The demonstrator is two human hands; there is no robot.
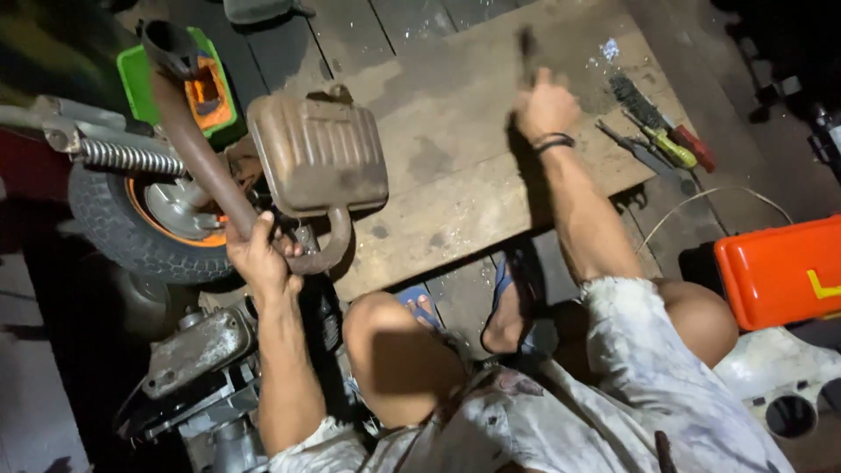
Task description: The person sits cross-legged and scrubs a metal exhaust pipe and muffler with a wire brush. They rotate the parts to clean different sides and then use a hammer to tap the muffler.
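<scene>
The person sits low on the floor with knees drawn up, working on a rusty exhaust muffler (320,153) that rests on a worn wooden board (455,188) laid on the floor. The left hand (258,254) is wrapped tight around the curved exhaust pipe (197,149) near its bend below the muffler body, holding the piece steady with the pipe's open end raised toward a green and orange tray (140,74). The right hand (545,105) is lifted over the far part of the board, closed in a fist on a dark, blurred tool (527,48) whose kind cannot be made out. The muffler is off any machine and lies free on the board, so removal appears done; its surface is dull brown with rust and grime all over, which suggests that whatever cleaning or repair is in hand has hardly begun. A wire brush (638,101), a yellow-handled screwdriver (670,149) and a red-handled tool (695,149) lie just beside one another at the board's right edge, well apart from the muffler. A small wheel with an orange rim (144,223) and a coil spring (127,158) sit to the left, and an orange toolbox (780,271) stands to the right.
</scene>
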